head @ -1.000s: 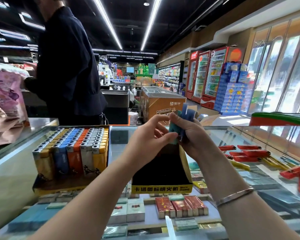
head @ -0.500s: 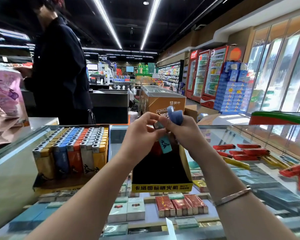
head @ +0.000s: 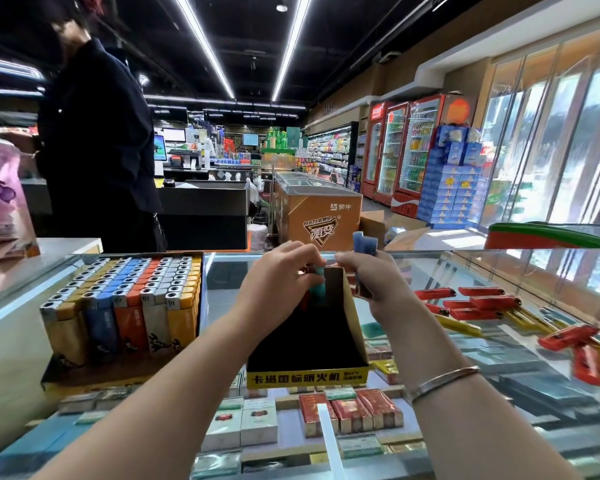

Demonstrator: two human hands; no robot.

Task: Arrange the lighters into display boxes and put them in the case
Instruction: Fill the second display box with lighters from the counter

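A black-and-yellow display box (head: pixel 349 344) stands on the glass counter, mostly empty inside. My left hand (head: pixel 278 282) pinches a teal lighter (head: pixel 317 289) and holds it down into the back of that box, next to something red. My right hand (head: pixel 371 282) grips a few blue lighters (head: pixel 363 245) just right of the box's back corner, their ends sticking up above my fingers. A second display box (head: pixel 118 368) at the left is full of upright lighters in yellow, blue, orange and white. Loose red lighters (head: pixel 478 301) and yellow ones lie on the glass to the right.
The glass case (head: pixel 430 268) holds cigarette packs under the top. A person in dark clothes (head: pixel 97 150) stands behind the counter at the left beside a pink bag (head: pixel 0 209). Freezer chests, drink fridges and shop shelves fill the background.
My left hand took the teal lighter from the bunch and lowered it into the back of the box. My right hand moved down to the box's corner with the blue lighters.
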